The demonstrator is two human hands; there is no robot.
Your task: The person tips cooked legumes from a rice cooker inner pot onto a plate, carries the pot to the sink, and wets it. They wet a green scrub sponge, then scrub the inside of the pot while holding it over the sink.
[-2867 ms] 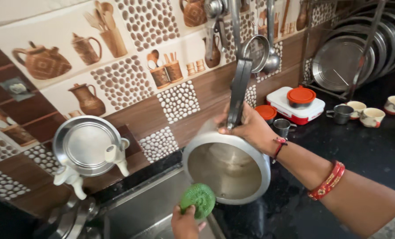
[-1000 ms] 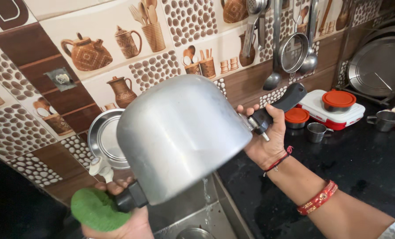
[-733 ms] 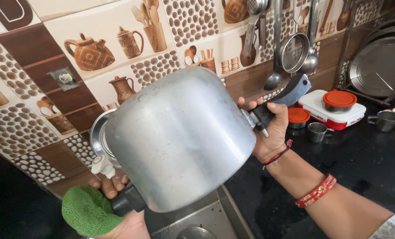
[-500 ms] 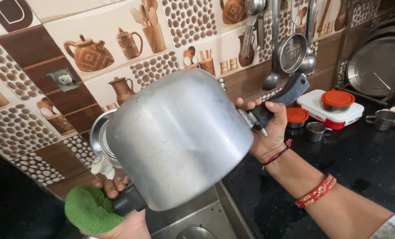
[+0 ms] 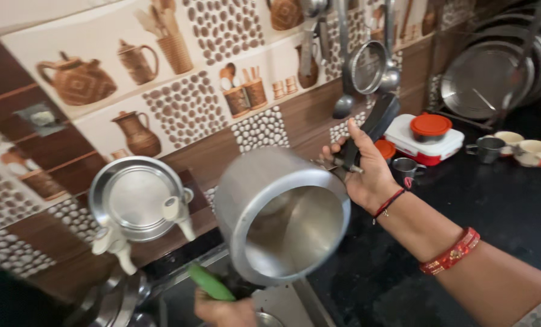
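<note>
The right hand (image 5: 361, 172) reaches up from the right, fingers wrapped tight round the pot's long black handle (image 5: 373, 124); the left hand (image 5: 225, 312), low near the sink (image 5: 282, 306), grips a green scrubber (image 5: 208, 283); the shiny metal pot (image 5: 282, 215) hangs tilted over the sink, its open mouth facing the person.

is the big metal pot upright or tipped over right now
Tipped: the metal pot lies on its side over the sink, its open mouth facing the camera, interior visibly empty.
</note>
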